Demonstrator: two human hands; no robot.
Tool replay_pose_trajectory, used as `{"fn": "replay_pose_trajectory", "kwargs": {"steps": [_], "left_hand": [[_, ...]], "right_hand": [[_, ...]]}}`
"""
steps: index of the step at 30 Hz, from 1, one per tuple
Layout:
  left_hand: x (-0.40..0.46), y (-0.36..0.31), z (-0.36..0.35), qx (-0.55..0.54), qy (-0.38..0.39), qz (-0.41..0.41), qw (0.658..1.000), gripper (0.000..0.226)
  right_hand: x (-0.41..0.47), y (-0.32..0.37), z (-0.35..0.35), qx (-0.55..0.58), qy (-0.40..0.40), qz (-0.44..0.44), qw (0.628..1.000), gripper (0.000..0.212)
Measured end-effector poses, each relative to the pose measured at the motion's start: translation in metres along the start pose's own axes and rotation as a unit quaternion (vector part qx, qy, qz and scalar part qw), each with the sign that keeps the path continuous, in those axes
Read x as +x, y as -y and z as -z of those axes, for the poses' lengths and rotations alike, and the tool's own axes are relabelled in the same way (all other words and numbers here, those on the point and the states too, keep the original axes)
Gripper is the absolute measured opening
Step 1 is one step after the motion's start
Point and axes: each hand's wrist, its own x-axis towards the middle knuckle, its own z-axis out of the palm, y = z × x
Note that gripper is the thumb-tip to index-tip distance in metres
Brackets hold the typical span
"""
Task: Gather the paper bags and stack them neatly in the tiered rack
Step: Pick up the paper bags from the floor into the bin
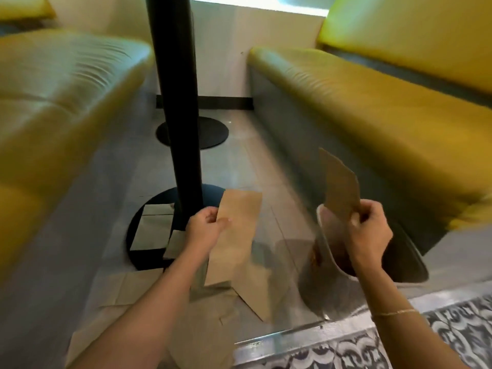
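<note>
- The floor [239, 145] is grey tile, running as a narrow aisle between two yellow upholstered benches, the left bench [61, 97] and the right bench [372, 107], up to a pale wall [221, 54] at the far end
- A black table post [178, 102] rises from a round black base [149, 251] in the aisle; a second round base [192, 132] sits further back
- Near the bottom right a metal strip [279, 335] borders a patterned black-and-white tile area [399, 342]
- The left hand [203, 226] has its fingers curled round the edge of a flat brown paper bag [234, 235], held above the floor
- The right hand [368, 225] pinches the lower end of another paper bag [340, 185], standing upright and slightly curved
- More loose bags [154, 227] lie on the black base beside the post, and several overlap on the floor [202, 328] under the left forearm
- The open strip of tile lies between the post and the right bench; the picture is motion-blurred there
</note>
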Motion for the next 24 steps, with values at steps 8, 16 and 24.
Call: {"fn": "replay_pose_trajectory", "kwargs": {"steps": [8,16,24], "left_hand": [[-0.015,-0.051,-0.056,-0.084,0.049,-0.070,0.993,0.015],[-0.027,-0.071,-0.071,-0.069,0.179,-0.109,0.975,0.015],[-0.011,-0.045,-0.094,0.052,0.174,-0.063,0.981,0.036]], "right_hand": [[0.000,-0.027,0.036,-0.082,-0.020,-0.081,0.993,0.069],[0.019,0.042,0.025,0.032,0.249,0.096,0.963,0.048],[0.048,0.043,0.062,-0.005,-0.003,0.096,0.995,0.024]]}}
